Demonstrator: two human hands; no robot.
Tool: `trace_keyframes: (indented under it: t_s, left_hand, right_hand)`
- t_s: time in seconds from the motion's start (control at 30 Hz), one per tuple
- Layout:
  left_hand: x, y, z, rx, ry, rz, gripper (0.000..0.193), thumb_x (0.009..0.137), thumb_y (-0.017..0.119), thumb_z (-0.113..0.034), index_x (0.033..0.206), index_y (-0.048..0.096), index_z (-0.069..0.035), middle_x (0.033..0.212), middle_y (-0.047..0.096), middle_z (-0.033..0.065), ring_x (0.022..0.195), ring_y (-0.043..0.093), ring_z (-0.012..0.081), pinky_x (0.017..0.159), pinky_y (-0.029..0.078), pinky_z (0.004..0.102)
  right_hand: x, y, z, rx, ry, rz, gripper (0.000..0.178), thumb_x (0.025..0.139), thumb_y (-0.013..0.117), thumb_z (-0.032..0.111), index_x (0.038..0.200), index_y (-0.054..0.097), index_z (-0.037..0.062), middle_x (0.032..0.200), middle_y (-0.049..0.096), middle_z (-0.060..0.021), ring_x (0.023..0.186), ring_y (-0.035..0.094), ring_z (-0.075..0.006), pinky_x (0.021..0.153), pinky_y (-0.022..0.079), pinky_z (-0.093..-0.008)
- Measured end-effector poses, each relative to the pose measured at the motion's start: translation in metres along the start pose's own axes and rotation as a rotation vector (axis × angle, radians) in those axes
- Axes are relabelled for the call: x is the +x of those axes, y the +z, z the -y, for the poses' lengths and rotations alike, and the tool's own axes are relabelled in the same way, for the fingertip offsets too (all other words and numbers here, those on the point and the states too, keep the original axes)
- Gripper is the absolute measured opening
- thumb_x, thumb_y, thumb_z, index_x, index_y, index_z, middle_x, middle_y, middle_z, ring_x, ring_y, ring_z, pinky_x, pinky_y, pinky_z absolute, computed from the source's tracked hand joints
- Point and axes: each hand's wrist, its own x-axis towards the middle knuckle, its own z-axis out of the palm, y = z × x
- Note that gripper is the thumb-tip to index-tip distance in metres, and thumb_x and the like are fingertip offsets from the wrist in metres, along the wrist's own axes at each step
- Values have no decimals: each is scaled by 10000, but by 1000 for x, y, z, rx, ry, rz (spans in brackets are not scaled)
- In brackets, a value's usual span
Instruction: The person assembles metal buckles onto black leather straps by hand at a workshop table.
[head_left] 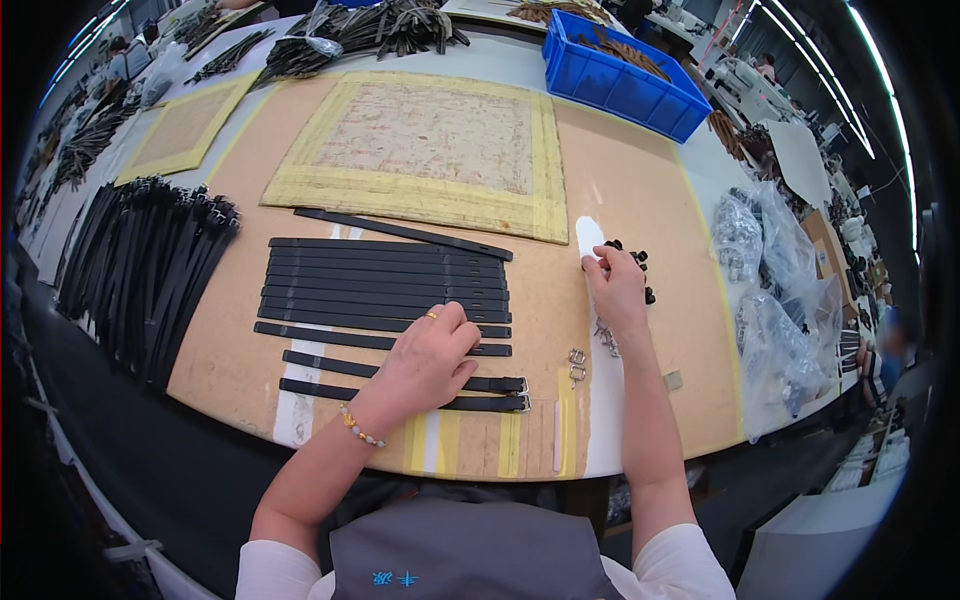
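My left hand (427, 358) rests over a row of flat black belt straps (360, 283), its fingers curled down and closed. What lies between its fingertips is hidden. Two straps nearest me have metal buckles (524, 393) at their right ends; one strap lies slanted above the row. Over on the right, my right hand (617, 288) is pinched, thumb against fingers, beside a small pile of black belt loops (640, 262). Anything in that pinch is too small to make out. Loose silver buckles (577, 365) lie between my hands, with more metal pieces (605, 338) beside my right wrist.
A thick bundle of black straps (145, 270) hangs over the table's left edge. Ahead lie a yellow-taped board (410, 195) and dark strap heaps (350, 35). A blue crate (625, 85) stands far right, clear plastic bags (775, 320) along the right edge.
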Motion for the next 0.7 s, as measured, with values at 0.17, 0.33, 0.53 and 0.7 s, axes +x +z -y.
trace_keyframes:
  t_s: [0.17, 0.33, 0.53, 0.7]
  left_hand:
    - [-4, -8, -4, -15, -117, 247, 183, 830, 786, -68, 849, 606, -43, 901, 592, 93, 914, 620, 294, 757, 536, 381]
    - [1, -3, 4, 59, 105, -75, 184, 802, 816, -88, 852, 643, -49, 887, 600, 81, 894, 600, 283, 804, 522, 380]
    - [-3, -5, 12, 19, -18, 30, 202, 803, 818, -93, 904, 650, -44, 892, 598, 82, 942, 584, 282, 863, 504, 389]
    - [-2, -7, 20, -73, -33, 72, 192, 827, 810, -99, 908, 647, -37, 867, 630, 93, 886, 616, 297, 823, 521, 402]
  right_hand:
    - [-3, 7, 16, -8, -47, 204, 162, 924, 744, 135, 1048, 746, 30, 950, 673, -134, 771, 677, -233, 766, 556, -358]
    - [-22, 1, 46, 238, 81, 385, 158, 932, 729, 127, 1053, 738, 25, 952, 707, -59, 805, 660, -134, 789, 554, -301]
    - [-39, -5, 57, 791, 326, 707, 135, 921, 702, 57, 1052, 721, 32, 971, 696, -1, 862, 646, -90, 824, 543, -250]
    - [-46, 2, 62, 886, 364, 817, 95, 897, 689, 15, 986, 699, 48, 976, 693, -6, 877, 647, -87, 830, 538, -242]
